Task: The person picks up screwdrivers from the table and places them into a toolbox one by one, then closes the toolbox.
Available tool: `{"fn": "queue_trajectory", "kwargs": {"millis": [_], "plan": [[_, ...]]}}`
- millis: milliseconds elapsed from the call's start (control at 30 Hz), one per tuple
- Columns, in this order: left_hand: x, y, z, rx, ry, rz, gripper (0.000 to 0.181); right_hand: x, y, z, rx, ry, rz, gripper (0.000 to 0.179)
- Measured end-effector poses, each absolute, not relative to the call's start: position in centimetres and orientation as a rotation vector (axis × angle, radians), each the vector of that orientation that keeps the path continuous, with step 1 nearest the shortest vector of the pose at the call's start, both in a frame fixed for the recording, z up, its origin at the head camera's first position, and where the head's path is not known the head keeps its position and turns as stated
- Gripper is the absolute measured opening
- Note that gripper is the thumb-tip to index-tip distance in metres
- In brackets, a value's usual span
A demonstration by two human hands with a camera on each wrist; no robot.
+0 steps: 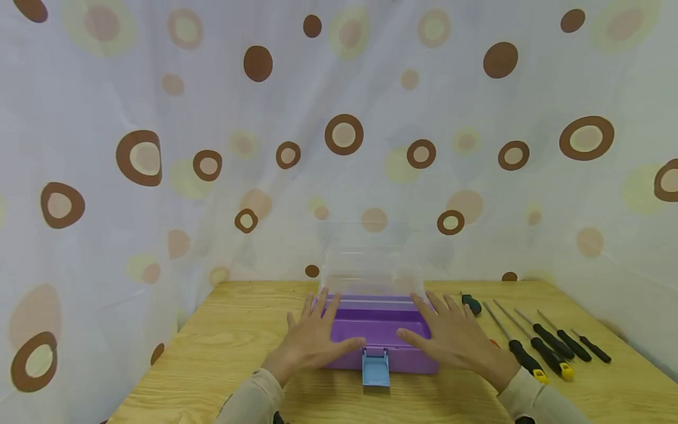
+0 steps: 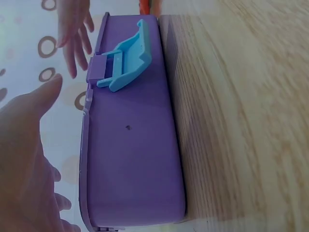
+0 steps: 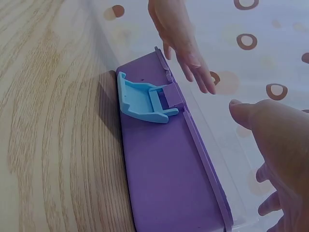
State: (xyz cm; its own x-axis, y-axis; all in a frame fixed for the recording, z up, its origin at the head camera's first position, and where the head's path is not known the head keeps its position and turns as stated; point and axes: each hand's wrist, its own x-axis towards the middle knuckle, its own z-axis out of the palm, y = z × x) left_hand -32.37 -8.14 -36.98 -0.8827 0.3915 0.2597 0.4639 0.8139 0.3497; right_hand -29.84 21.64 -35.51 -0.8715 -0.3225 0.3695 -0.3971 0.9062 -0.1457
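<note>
A purple plastic box (image 1: 405, 360) stands on the wooden table, its clear lid (image 1: 371, 268) raised at the back and its inside bare. On the front, the light blue latch (image 1: 375, 371) hangs unfastened; both wrist views show this latch (image 2: 129, 58) swung outward. My left hand (image 1: 312, 338) is over the box's left end with fingers spread, holding nothing. Over the right end, my right hand (image 1: 458, 333) is spread the same way. In the right wrist view the right hand (image 3: 285, 145) appears above the rim, apart from the box; contact elsewhere is hard to judge.
Several screwdrivers lie to the right of the box, among them a long one with a black and yellow handle (image 1: 524, 356) and a stubby dark green one (image 1: 471, 304). A small red-orange piece (image 1: 495, 343) shows beside my right wrist. A dotted curtain (image 1: 339, 176) hangs behind the table.
</note>
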Motion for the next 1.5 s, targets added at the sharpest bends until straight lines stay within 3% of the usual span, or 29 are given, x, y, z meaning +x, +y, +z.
{"fn": "queue_trajectory", "kwargs": {"millis": [500,900,1067,1500], "plan": [[-33.6,-9.5,-37.6,-0.644,-2.807,-0.834,0.129,-30.4,22.9,-35.6,0.576,-2.657,0.346,0.085],[-35.1,-10.5,-38.3,-0.916,-2.642,-1.435,0.124,-29.9,25.7,-36.0,0.446,-2.636,0.387,0.08],[-35.3,-10.5,-38.5,-1.032,-2.647,-1.477,0.126,-29.6,27.5,-36.5,0.422,-2.625,0.374,0.078],[-35.3,-10.6,-38.6,-1.023,-2.632,-1.503,0.123,-29.2,31.0,-38.3,0.269,-2.719,0.398,0.081]]}}
